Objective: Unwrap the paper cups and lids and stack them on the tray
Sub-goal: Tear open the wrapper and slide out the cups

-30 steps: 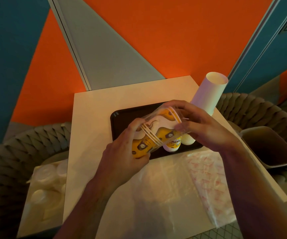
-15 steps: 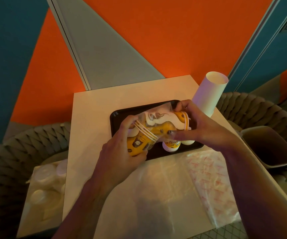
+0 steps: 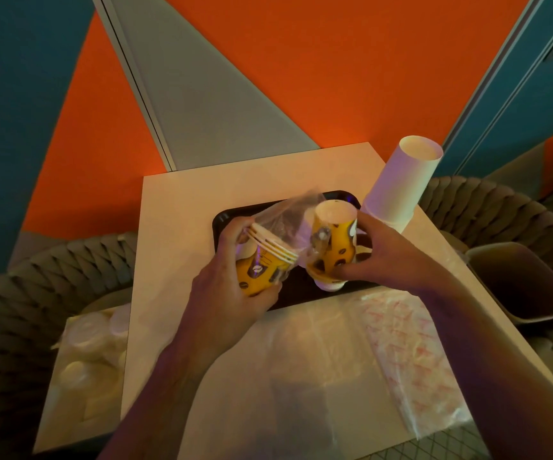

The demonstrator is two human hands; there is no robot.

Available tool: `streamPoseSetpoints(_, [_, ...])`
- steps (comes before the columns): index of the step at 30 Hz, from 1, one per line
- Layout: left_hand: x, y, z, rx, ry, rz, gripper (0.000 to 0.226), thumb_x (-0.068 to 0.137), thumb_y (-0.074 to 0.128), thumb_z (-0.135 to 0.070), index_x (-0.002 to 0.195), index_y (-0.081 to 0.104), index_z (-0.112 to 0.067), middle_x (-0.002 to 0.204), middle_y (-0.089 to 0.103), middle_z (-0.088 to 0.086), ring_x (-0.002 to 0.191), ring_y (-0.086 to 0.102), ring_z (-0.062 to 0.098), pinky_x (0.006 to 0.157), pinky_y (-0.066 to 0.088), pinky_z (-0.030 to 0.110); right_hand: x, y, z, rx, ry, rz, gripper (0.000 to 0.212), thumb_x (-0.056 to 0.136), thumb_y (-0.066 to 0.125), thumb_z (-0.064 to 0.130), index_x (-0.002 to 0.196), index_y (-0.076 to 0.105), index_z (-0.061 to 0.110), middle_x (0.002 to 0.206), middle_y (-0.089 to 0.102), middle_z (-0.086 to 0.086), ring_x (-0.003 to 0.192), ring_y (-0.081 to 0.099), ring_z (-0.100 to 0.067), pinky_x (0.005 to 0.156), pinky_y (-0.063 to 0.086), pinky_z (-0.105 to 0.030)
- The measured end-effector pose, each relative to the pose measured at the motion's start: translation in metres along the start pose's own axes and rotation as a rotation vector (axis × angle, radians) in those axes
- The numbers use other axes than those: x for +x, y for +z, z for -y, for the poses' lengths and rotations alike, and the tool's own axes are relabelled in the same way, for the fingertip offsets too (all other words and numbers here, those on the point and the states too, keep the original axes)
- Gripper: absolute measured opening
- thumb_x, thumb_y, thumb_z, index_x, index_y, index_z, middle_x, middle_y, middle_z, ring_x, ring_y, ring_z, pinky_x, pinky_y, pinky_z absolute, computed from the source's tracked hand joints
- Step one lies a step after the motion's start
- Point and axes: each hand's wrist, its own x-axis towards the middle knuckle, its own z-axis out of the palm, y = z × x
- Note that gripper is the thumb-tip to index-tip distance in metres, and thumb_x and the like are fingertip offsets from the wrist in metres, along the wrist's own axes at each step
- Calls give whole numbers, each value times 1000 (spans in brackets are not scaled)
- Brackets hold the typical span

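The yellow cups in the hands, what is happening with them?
A person is unwrapping paper cups above a black tray on a small table. The left hand grips a nested stack of yellow cups partly inside a clear plastic wrapper. The right hand holds a second stack of yellow cups, bottom up, over the tray. A tall white cup stack stands beside the tray.

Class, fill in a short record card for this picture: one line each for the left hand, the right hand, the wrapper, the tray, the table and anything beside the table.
Left hand: left hand grips a nested set of yellow cups, rims toward the wrapper.
Right hand: right hand holds an inverted yellow cup stack over the tray.
Wrapper: clear plastic wrap bunched between the two stacks.
Tray: black tray on the table.
Table: white table with a tall white cup stack and flat plastic bags.
Beside: bagged white lids, left.
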Motion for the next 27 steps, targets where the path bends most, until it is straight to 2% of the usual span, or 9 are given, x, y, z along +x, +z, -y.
streamPoseSetpoints(3, [-2,-1,6,10,-33,-11,91,76,87,-26,128,23,-64,120,52,-31,103,64,-6,74,57,16,0,-2,-10,-9,-1,-120,72,70,92,17,121,50,45,112,66,21,100,57,20,69,46,-1])
streamPoseSetpoints(7, [-3,-1,10,38,-60,-27,93,75,87,-24,133,22,-57,128,51,-24,104,66,-1,77,60,21,3,-2,-21,-3,-24,-253,78,72,91,16,124,41,46,113,58,28,98,57,22,69,49,-4])
streamPoseSetpoints(9, [-4,-2,13,53,-67,-36,94,75,88,-25,133,21,-58,128,51,-22,104,67,3,78,61,25,5,-2,-29,22,-59,-294,91,73,90,12,133,30,44,117,57,23,102,61,15,74,53,-9])
streamPoseSetpoints(11, [-4,-3,15,60,-81,-43,95,75,88,-25,133,21,-59,129,52,-20,103,67,6,80,62,29,7,0,-37,27,-82,-306,94,74,89,12,134,25,45,117,59,17,103,64,8,76,55,-13])
streamPoseSetpoints(14, [-4,-5,17,47,-105,-50,95,75,88,-24,133,21,-60,130,53,-18,102,67,4,81,62,33,14,4,-49,-67,-94,-338,83,78,87,17,132,29,42,116,59,13,100,65,-1,73,52,-11])
streamPoseSetpoints(18, [-5,-6,19,48,-115,-54,96,75,88,-23,133,21,-59,133,54,-16,102,67,1,81,62,32,24,12,-61,-191,-74,-364,78,78,86,12,137,36,22,123,52,7,105,57,-13,74,43,-8])
streamPoseSetpoints(20, [-5,-6,20,49,-118,-57,96,75,88,-22,133,21,-60,135,55,-14,102,67,1,81,62,29,28,15,-67,-233,-95,-361,77,76,87,8,136,39,18,130,50,3,112,51,-13,81,47,-15])
streamPoseSetpoints(23, [-5,-5,22,58,-119,-59,96,75,88,-23,133,20,-59,136,55,-12,102,68,5,80,61,27,32,21,-76,-301,-79,-374,72,74,86,3,129,42,18,134,50,-4,112,48,-14,84,57,-40])
streamPoseSetpoints(27, [-5,-6,23,59,-123,-59,96,75,88,-22,135,20,-56,136,56,-10,103,68,7,80,61,28,35,29,-82,-388,-52,-362,69,72,89,11,124,44,18,128,57,-4,110,57,-23,77,59,-46])
